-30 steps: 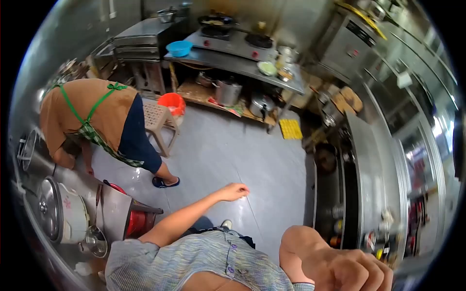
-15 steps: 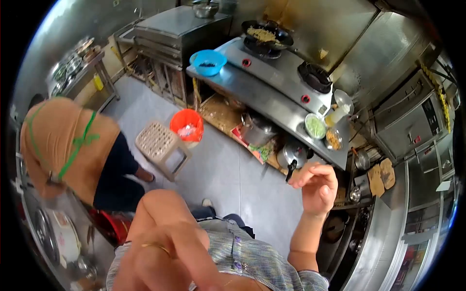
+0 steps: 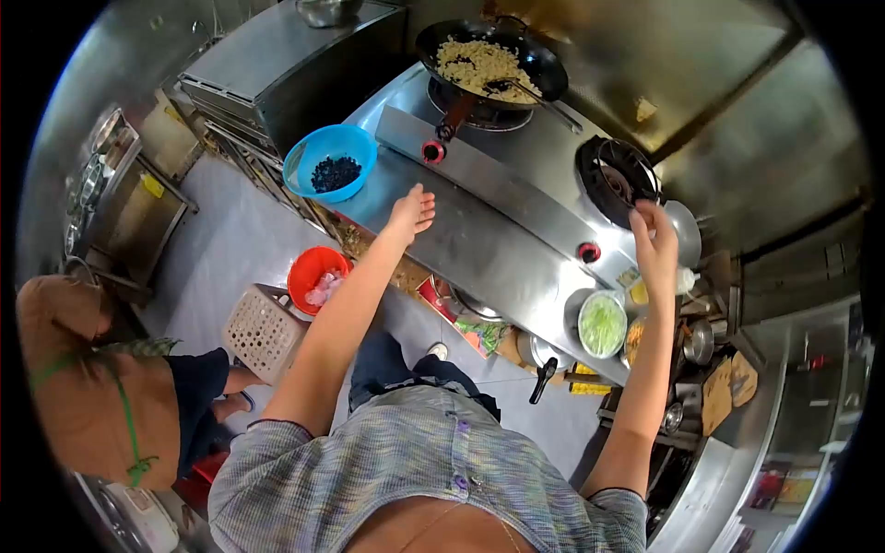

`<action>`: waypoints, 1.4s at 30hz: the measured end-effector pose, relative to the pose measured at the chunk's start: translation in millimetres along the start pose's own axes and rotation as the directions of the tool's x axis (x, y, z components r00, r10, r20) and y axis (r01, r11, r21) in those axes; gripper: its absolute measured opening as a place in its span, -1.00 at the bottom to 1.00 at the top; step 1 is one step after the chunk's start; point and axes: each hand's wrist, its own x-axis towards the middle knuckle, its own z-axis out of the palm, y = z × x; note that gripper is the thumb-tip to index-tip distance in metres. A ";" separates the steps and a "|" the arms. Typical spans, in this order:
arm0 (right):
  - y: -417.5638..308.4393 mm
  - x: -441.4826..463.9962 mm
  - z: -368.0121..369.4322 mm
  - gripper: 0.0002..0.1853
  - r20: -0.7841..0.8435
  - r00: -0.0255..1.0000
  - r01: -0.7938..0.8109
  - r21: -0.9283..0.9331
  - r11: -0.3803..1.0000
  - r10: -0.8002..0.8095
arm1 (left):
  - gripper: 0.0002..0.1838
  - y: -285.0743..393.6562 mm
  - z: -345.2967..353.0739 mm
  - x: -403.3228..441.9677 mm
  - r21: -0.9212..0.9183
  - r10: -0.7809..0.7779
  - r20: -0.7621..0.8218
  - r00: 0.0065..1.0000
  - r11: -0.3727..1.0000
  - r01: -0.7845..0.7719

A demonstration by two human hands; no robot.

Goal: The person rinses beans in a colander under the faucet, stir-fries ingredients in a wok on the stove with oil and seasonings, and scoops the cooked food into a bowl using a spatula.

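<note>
My left hand [image 3: 412, 214] hangs over the front of the steel counter, fingers loosely stretched and nothing in them. The blue bowl [image 3: 362, 175] with dark chopped pieces [image 3: 335, 174] stands to its left. My right hand [image 3: 655, 241] reaches to the right end of the stove, fingers bent and partly apart, at the edge of the unused burner [image 3: 616, 184]; whether it touches the burner I cannot tell. I see nothing held in it. On the far burner a black wok [image 3: 550, 78] holds pale chopped food [image 3: 484, 63] and a long-handled ladle [image 3: 560, 116].
A bowl of green shreds [image 3: 603, 324] and a partly hidden bowl of orange food [image 3: 632, 339] stand near my right forearm. Below are a red bucket [image 3: 304, 267], a plastic stool [image 3: 253, 334] and a lidded pot [image 3: 539, 354]. Another person [image 3: 115, 415] is at the left.
I have come closer to the stove. My left hand has swung from near my chest out over the counter, and my right hand has moved forward to the right burner.
</note>
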 end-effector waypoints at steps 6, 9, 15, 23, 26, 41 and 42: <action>40.1 190.9 124.1 -0.53 0.172 0.957 0.286 -0.700 0.655 -0.233 | -0.47 28.7 12.7 146.0 -0.294 -0.244 0.115 0.963 0.918 0.268; 59.5 228.1 171.8 -0.54 0.338 0.937 0.214 -0.751 0.624 0.086 | -0.62 32.2 17.7 183.5 -0.323 -0.146 0.138 0.979 0.928 0.184; 41.8 254.3 118.2 -0.58 0.437 0.884 0.235 -0.721 0.652 0.164 | -0.65 40.5 17.0 174.9 -0.308 -0.354 0.058 0.933 0.883 0.354; -32.8 283.7 62.3 -0.64 0.686 0.721 0.499 -0.611 0.614 0.097 | -0.63 47.5 5.9 161.1 0.167 -0.224 0.011 0.975 0.961 0.219; 23.1 322.1 149.2 -0.77 0.575 0.818 0.522 -0.751 0.404 0.011 | -0.67 65.2 -12.4 112.5 0.284 0.109 0.207 0.972 0.944 -0.166; 67.0 421.4 183.8 -0.51 0.574 0.687 0.196 -0.738 0.646 0.446 | -0.56 49.1 -24.6 128.4 0.152 -0.174 0.133 0.976 0.976 0.153; -1.6 400.2 199.2 -0.55 0.433 0.609 -0.028 -0.825 0.564 0.664 | -0.56 46.7 -18.9 143.5 0.166 -0.142 0.116 0.983 0.979 0.122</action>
